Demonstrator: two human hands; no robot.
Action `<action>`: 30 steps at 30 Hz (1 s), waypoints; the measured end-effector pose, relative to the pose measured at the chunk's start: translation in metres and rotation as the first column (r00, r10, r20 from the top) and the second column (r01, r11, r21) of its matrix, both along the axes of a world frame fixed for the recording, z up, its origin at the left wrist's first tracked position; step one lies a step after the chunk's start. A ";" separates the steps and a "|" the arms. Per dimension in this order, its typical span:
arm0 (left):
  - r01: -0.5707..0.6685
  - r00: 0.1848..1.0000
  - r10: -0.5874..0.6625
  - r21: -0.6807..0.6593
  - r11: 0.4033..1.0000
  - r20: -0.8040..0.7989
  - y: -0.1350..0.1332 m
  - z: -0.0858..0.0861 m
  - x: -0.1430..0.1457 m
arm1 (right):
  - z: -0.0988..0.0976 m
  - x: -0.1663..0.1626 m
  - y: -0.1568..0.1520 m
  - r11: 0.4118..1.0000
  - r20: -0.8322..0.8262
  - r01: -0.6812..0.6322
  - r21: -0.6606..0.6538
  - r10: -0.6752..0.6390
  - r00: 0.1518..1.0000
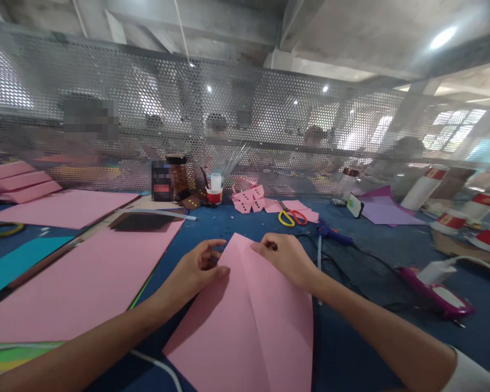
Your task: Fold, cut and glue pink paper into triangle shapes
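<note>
A pink sheet of paper (249, 326) with a lengthwise crease lies in front of me on the blue tabletop, its narrow corner pointing away. At its upper left edge is my left hand (202, 264), thumb over the paper and the other fingers curved by the edge. My right hand (288, 256) pinches the upper right edge between thumb and bent fingers, partly hidden from view. Just beyond the sheet lie scissors (293, 218) with yellow and red handles. A blue glue gun (335, 235) rests to the right of them.
Large pink sheets (93, 283) and a teal sheet (22, 264) cover the left side. A magenta power strip (436, 294) with cables is at right. Jars, a paper cup (214, 195) and pink cutouts (248, 199) stand before a perforated metal screen (245, 109). People sit behind it.
</note>
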State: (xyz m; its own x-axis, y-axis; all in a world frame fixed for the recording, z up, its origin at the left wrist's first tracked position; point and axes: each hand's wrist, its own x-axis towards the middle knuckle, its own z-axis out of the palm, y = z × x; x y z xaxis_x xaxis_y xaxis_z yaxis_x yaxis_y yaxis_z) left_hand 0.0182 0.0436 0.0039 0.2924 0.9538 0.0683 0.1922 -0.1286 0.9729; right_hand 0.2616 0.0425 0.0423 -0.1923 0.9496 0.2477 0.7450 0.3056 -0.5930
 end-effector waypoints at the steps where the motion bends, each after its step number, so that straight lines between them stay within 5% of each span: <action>1: 0.013 0.999 -0.011 -0.046 0.999 0.048 0.000 0.003 0.000 | 0.001 0.000 0.000 1.000 -0.018 -0.009 -0.003 0.009 1.000; 9: -0.018 0.979 0.041 -0.117 0.993 0.202 0.001 0.014 -0.009 | 0.025 0.011 -0.006 0.972 -0.202 -0.210 -0.109 0.186 0.962; 14: -0.052 0.969 0.091 -0.172 0.984 0.229 0.000 0.015 -0.012 | 0.038 0.011 -0.019 0.857 -0.559 -0.473 -0.205 0.294 0.775; 24: -0.220 0.902 0.280 -0.208 0.953 0.327 0.006 0.024 -0.022 | 0.005 0.016 -0.001 0.894 -0.752 -0.390 -0.221 0.098 0.652; 30: -0.310 0.846 0.373 -0.219 0.925 0.381 0.011 0.027 -0.028 | -0.010 0.006 -0.001 0.843 -0.578 -0.494 -0.212 0.299 0.759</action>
